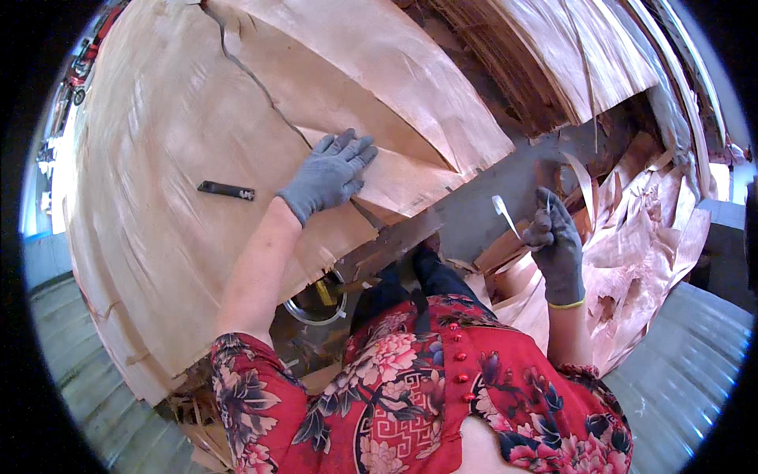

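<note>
My left hand [335, 170], in a grey glove, lies flat with fingers stretched on a large pale wood veneer sheet [166, 118]. A long dark split runs through the sheet down to my fingertips. Beside the split, a raised flap of veneer [403, 178] sits to the right of this hand. My right hand [557, 249], gloved too, is lifted off to the right, with its fingers pinched on a short strip of white tape [503, 213] that sticks out to the left. On the sheet left of my left hand rests a black utility knife [226, 190].
Torn veneer scraps [632, 261] pile up at the right. Stacked veneer [564, 55] stands at the far right. Below the sheet's near edge is a round metal-rimmed container [341, 304] with something yellow in it. Grey corrugated flooring [87, 371] shows at the lower left.
</note>
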`<state>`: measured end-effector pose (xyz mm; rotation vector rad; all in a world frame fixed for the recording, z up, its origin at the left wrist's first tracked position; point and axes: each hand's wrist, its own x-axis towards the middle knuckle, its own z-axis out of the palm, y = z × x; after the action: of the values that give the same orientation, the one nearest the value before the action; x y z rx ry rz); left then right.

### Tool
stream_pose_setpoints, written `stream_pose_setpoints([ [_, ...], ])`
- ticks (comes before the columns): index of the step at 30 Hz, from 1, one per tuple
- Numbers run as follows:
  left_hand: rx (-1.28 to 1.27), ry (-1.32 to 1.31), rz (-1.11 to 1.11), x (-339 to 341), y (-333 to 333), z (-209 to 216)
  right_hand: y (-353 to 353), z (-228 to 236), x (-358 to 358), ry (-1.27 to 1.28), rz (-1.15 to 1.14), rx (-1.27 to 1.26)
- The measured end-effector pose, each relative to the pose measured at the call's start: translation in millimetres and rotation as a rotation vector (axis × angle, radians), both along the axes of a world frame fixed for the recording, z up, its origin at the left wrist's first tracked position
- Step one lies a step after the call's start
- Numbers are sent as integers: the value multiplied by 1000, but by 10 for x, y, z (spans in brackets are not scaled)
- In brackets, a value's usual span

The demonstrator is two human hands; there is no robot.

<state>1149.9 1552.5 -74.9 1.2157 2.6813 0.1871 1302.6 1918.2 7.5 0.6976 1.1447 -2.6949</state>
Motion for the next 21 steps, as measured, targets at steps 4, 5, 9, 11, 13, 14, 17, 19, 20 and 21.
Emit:
stream_pose_setpoints([
  [4, 61, 72, 28, 167, -16, -96, -138, 105, 107, 22, 212, 288],
  [5, 76, 93, 40, 209, -29, -127, -196, 148, 103, -13, 243, 321],
  [9, 94, 123, 29, 357, -98, -237, -389, 88, 4, -50, 521, 638],
  [11, 99, 144, 18, 417, -151, -285, -623, 52, -149, -39, 536, 608],
  [13, 130, 109, 34, 441, -151, -255, -854, -108, -256, -70, 541, 548],
  [14, 145, 93, 36, 450, -136, -230, -945, -353, -257, -104, 538, 502],
  [17, 187, 57, 75, 491, -138, -239, -1231, -607, -235, -209, 553, 439],
  [19, 180, 95, 80, 528, -156, -317, -1343, -682, -189, -205, 562, 438],
  [20, 176, 113, 81, 544, -159, -356, -1383, -710, -199, -224, 541, 439],
  [21, 168, 125, 85, 551, -158, -384, -1437, -707, -235, -238, 519, 442],
])
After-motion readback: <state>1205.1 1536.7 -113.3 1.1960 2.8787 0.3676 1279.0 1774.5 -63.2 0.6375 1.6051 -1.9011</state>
